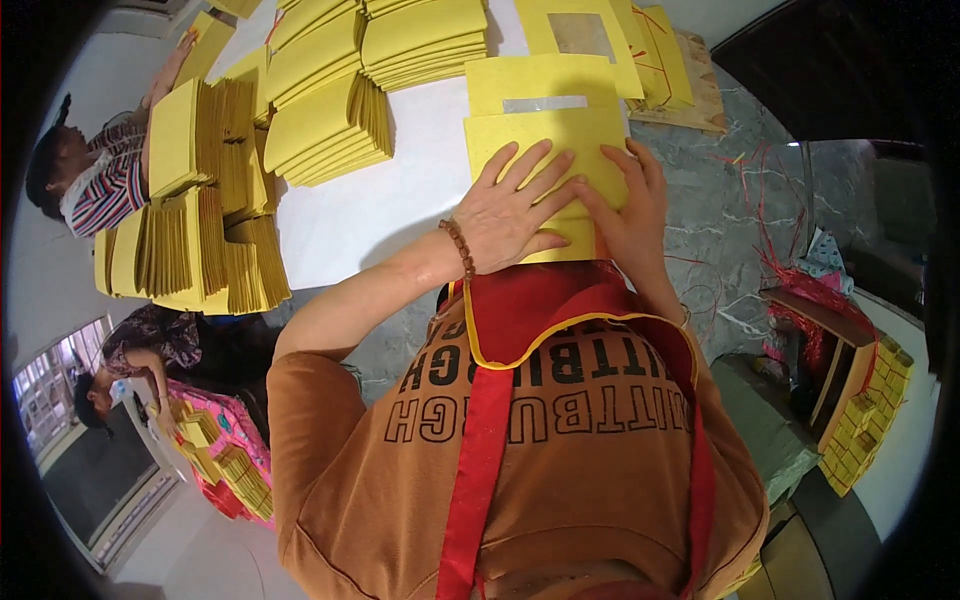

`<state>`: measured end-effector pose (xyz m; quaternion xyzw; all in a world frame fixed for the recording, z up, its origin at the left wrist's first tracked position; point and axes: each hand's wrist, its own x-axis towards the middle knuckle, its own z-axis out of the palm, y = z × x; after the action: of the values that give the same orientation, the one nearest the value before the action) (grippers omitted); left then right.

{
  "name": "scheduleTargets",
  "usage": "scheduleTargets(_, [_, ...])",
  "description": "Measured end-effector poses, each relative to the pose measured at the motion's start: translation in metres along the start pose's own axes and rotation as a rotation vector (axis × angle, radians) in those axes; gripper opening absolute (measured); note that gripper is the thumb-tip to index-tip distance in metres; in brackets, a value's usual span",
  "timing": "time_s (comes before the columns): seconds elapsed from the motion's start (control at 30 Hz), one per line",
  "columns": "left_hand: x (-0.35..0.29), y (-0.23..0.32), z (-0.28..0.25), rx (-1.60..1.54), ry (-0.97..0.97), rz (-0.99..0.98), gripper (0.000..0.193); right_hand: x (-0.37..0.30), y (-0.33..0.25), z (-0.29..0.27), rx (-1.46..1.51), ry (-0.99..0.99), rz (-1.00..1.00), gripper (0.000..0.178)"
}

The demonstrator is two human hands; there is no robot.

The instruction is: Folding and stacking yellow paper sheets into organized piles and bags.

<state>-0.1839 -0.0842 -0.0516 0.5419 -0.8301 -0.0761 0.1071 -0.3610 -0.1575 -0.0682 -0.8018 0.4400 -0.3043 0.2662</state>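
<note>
Hands (512, 215) on paper (548, 124), apparently by table edge (308, 280)

left grip (508, 214) lies spread, right grip (636, 217) curves.

A brown fabric top (400, 500) is bearing dark block lettering (455, 420) — under a red, yellow-piped apron (530, 310). Brown beads (458, 248) are circling one wrist (486, 258).

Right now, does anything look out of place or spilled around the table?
Yes: loose red string lies tangled and scattered on the gray floor, right of the white table, which looks untidy. The yellow paper under the left hand and right hand shows no visible damage.
</note>
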Motion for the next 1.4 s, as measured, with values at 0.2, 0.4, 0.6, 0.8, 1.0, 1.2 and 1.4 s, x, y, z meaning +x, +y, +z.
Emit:
scheduleTargets(0.2, [0.000,-0.001,0.009,-0.031,0.095,-0.027,0.060,-0.011,0.027,0.003,0.426,-0.115,0.123,0.041])
scheduleTargets(0.4, [0.000,0.005,0.009,-0.034,0.176,-0.141,0.049,-0.015,0.028,0.003,0.797,-0.128,0.336,0.034])
scheduleTargets(0.6, [0.003,-0.002,0.005,0.109,0.218,-0.021,0.048,-0.013,0.040,0.003,0.902,-0.167,0.389,0.033])
scheduleTargets(0.8, [0.016,0.026,0.010,0.497,0.214,-0.125,0.047,-0.013,0.034,0.004,0.945,-0.179,0.419,0.034])
scheduleTargets(1.0, [0.014,0.022,0.022,0.580,0.341,-0.150,0.042,-0.015,0.035,0.007,0.899,-0.154,0.379,0.039])
scheduleTargets(1.2, [0.004,0.008,-0.008,0.325,0.418,-0.133,0.043,-0.009,0.030,0.003,1.149,-0.042,0.405,0.044])
scheduleTargets(1.4, [-0.062,-0.075,-0.069,0.340,0.493,-0.271,0.057,-0.001,0.037,0.004,0.955,-0.074,0.403,0.046])
